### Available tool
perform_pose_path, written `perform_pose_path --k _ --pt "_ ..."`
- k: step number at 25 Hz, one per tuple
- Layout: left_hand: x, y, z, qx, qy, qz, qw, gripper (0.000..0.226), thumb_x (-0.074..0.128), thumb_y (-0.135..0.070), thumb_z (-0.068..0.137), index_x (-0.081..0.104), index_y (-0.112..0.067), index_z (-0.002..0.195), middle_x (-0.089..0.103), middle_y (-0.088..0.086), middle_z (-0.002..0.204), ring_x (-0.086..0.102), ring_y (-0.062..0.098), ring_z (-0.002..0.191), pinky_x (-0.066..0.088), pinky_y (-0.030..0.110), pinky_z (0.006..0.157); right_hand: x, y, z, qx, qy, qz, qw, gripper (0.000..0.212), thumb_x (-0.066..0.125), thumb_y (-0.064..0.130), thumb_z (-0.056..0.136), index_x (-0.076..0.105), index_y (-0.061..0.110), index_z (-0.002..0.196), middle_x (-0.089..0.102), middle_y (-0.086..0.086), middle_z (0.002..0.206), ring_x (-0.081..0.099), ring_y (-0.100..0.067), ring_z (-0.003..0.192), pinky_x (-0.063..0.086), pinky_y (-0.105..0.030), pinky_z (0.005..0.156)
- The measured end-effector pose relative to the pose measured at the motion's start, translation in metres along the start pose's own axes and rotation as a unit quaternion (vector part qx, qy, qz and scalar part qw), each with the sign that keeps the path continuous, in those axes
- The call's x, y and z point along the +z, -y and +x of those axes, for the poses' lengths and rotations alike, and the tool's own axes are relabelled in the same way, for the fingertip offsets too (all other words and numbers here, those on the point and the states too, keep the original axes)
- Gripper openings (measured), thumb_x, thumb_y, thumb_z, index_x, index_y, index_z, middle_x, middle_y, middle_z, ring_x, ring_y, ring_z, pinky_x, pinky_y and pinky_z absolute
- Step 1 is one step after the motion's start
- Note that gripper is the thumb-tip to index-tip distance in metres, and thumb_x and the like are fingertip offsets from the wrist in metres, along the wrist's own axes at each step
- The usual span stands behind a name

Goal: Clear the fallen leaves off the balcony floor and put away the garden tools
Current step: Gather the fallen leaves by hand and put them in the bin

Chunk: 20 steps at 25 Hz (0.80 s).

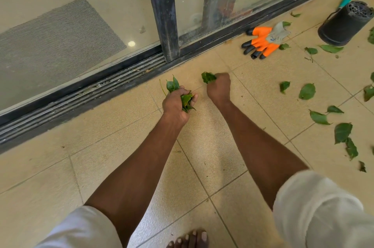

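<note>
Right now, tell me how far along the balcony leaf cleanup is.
Done: the tiles around the person's feet show no leaves. In hand: the left hand grips a bunch of leaves, and the right hand grips a smaller clump. Left: loose leaves scattered over the floor to the right, plus the orange glove, the black pot lying on its side and a teal-handled tool not yet put away.

Bright, even daylight, soft and diffuse; only a faint shadow under the arms on the tiled floor (202,126), no hard edges. Small glare spots sit on the glass door (81,4), which also shows hazy reflections. Wide-angle bend curves the door track (81,97) and stretches the corners; white sleeves (323,207) at bottom edge are blurred, centre sharp.
</note>
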<state>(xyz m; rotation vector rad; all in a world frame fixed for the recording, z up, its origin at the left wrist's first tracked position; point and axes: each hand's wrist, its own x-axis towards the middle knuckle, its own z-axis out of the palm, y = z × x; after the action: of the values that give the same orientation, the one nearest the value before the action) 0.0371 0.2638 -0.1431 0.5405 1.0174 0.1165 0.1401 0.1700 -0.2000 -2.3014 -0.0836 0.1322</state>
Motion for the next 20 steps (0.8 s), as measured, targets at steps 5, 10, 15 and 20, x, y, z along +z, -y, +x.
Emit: perform_pose_path --k 5,10,15,20 --pt "-0.011 0.008 -0.019 0.079 -0.007 -0.056 0.995 0.02 0.061 0.008 0.083 0.064 -0.009 0.092 0.066 0.011 0.077 0.066 0.019 0.059 0.056 0.03 0.051 0.005 0.041 -0.08 0.268 0.047 0.429 0.861 0.017 0.054 -0.004 0.083 0.069 0.001 0.09 0.07 -0.013 0.084 0.066 -0.024 0.076 0.055 -0.031 0.064" --pt "-0.035 0.002 -0.036 0.21 -0.004 -0.028 0.977 0.024 0.058 0.012 0.082 0.067 -0.008 0.091 0.07 0.008 0.08 0.068 0.023 0.074 0.058 0.032 0.07 0.022 0.093 -0.124 0.254 0.07 0.51 0.818 0.024 0.05 0.0 0.081 0.07 0.002 0.095 0.072 -0.013 0.087 0.069 -0.026 0.077 0.058 -0.036 0.071" --pt "-0.066 -0.035 -0.063 0.248 0.02 -0.002 0.969 0.024 0.056 0.009 0.085 0.066 -0.009 0.098 0.07 0.011 0.087 0.068 0.022 0.078 0.057 0.031 0.075 0.03 0.139 -0.153 0.213 0.156 0.56 0.785 0.03 0.056 0.03 0.092 0.074 0.008 0.087 0.074 -0.012 0.09 0.071 -0.027 0.085 0.057 -0.039 0.084" --pt "-0.102 -0.078 -0.096 0.189 0.129 -0.149 0.962 0.033 0.06 -0.04 0.09 0.066 -0.008 0.094 0.068 0.01 0.089 0.066 0.023 0.085 0.053 0.032 0.087 0.048 0.19 -0.185 0.15 0.131 0.445 0.873 0.017 0.058 0.014 0.091 0.071 0.007 0.1 0.074 -0.01 0.09 0.072 -0.026 0.083 0.06 -0.039 0.078"
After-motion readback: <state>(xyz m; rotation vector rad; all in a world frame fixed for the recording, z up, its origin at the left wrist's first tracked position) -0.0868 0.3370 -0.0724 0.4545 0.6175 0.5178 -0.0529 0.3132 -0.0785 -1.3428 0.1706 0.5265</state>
